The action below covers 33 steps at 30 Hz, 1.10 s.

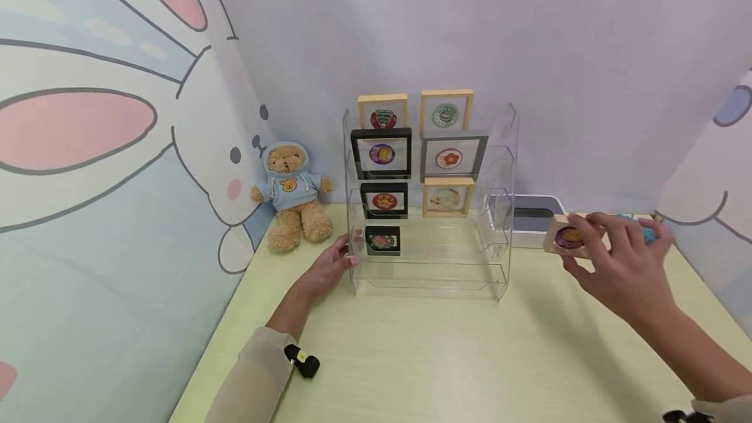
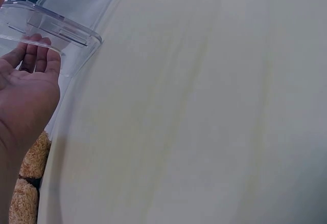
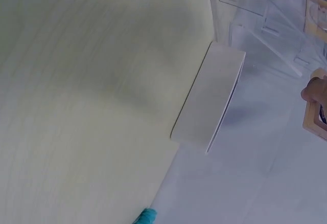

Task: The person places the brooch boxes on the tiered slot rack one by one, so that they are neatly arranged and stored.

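A clear acrylic tiered display rack stands on the table, with several small picture frames in wood, black and grey on its tiers. My left hand grips the rack's left side panel near its lower part; in the left wrist view the fingers of that hand bend at the clear panel. Off to the right of the rack, my right hand pinches a small light-wood picture frame with a round purple picture. The frame is held up in the air. In the right wrist view, only a fingertip and part of this wooden frame show.
A white box with a dark top stands behind the rack's right side. A teddy bear in a blue hoodie sits at the back left. Partly hidden behind my right hand is a turquoise thing. Rabbit-printed cloth hangs on the left.
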{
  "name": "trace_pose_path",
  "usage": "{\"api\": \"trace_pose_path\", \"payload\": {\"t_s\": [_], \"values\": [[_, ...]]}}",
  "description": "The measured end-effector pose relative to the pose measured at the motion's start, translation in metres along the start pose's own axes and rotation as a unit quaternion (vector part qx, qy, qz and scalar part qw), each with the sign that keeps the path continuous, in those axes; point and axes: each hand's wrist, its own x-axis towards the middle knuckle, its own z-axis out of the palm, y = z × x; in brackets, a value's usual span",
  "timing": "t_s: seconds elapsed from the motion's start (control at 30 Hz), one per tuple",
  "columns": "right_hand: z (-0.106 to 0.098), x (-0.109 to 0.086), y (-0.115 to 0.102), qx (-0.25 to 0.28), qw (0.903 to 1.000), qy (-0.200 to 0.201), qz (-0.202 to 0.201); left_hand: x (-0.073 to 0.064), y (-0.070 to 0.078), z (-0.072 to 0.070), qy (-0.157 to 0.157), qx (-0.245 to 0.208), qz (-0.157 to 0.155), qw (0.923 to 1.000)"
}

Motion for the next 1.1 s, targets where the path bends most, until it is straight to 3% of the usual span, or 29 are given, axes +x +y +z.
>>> {"api": "trace_pose_path", "payload": {"t_s": [0.33, 0.6, 0.8, 1.1], "values": [[0.028, 0.016, -0.022, 0.047, 0.9963, -0.067, -0.026, 0.000, -0.001, -0.001, 0.000, -0.003, 0.000, 1.0000], [0.055, 0.031, -0.047, 0.068, 0.9937, -0.071, -0.055, 0.001, -0.003, -0.003, 0.003, 0.007, -0.006, 1.0000], [0.074, 0.043, -0.065, 0.052, 0.9918, -0.073, -0.091, 0.001, -0.003, -0.003, 0.004, -0.007, 0.001, 1.0000], [0.103, 0.053, -0.084, 0.011, 0.9845, -0.098, -0.145, 0.002, -0.003, -0.003, 0.004, 0.008, -0.004, 1.0000]]}}
